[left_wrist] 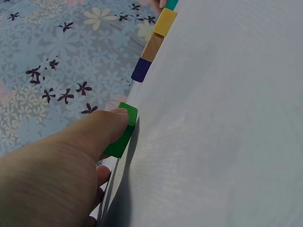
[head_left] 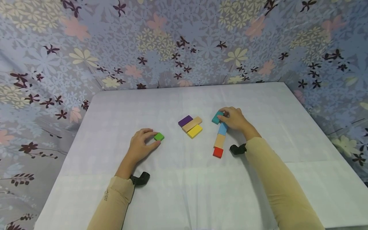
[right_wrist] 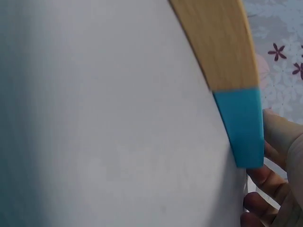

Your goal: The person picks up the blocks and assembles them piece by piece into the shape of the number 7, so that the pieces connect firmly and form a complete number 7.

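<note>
Left of the yellow block (head_left: 195,131), the left hand (head_left: 140,144) pinches a green block (head_left: 159,136). Right of the yellow block, the right hand (head_left: 235,119) pinches a teal block (head_left: 216,118); moving it gently should keep the blue block (head_left: 222,129) from getting bumped.

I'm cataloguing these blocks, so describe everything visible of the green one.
The green block is a plain, flat-faced piece with straight edges, possibly painted wood. The person's left hand pinches it between thumb and fingers; in the left wrist view the thumb covers part of it. In the head view it is left of the purple block, with a clear gap between them. Whether its underside touches the white tabletop, I cannot tell.
</note>
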`<state>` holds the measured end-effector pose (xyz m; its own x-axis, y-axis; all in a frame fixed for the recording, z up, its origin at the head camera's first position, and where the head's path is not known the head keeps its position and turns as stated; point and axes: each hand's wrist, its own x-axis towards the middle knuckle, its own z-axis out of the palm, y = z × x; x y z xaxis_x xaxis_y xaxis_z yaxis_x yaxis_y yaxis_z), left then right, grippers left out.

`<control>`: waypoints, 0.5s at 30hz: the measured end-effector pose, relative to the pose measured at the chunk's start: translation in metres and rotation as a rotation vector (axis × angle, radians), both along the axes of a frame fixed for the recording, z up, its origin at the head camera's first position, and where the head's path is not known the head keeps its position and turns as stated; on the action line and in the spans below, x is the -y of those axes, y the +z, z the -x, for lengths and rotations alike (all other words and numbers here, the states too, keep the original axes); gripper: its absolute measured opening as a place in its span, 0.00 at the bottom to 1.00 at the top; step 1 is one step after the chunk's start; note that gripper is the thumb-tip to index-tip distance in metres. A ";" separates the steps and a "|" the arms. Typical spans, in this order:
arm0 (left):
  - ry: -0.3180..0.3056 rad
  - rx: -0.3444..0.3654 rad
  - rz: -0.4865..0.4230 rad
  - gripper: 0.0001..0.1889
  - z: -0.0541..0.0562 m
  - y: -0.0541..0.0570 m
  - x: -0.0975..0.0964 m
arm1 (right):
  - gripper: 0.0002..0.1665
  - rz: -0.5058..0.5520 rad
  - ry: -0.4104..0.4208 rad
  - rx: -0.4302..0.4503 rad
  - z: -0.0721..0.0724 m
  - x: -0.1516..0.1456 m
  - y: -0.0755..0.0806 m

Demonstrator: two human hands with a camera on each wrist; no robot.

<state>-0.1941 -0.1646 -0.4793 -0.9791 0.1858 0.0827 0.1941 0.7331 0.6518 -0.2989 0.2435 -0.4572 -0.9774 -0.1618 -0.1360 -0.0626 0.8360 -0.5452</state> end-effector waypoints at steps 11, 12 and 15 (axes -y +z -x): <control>-0.004 -0.004 0.001 0.25 0.001 -0.002 0.001 | 0.28 0.011 -0.018 -0.002 0.001 -0.015 0.001; -0.004 -0.005 0.001 0.25 0.001 -0.002 0.001 | 0.29 0.014 -0.016 -0.001 0.001 -0.017 0.001; -0.003 -0.004 0.002 0.25 0.002 -0.003 0.001 | 0.29 0.026 -0.008 0.005 0.001 -0.021 0.001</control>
<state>-0.1960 -0.1659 -0.4819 -0.9783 0.1886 0.0862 0.1987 0.7339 0.6495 -0.2995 0.2643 -0.4564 -0.9781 -0.1573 -0.1364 -0.0531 0.8219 -0.5672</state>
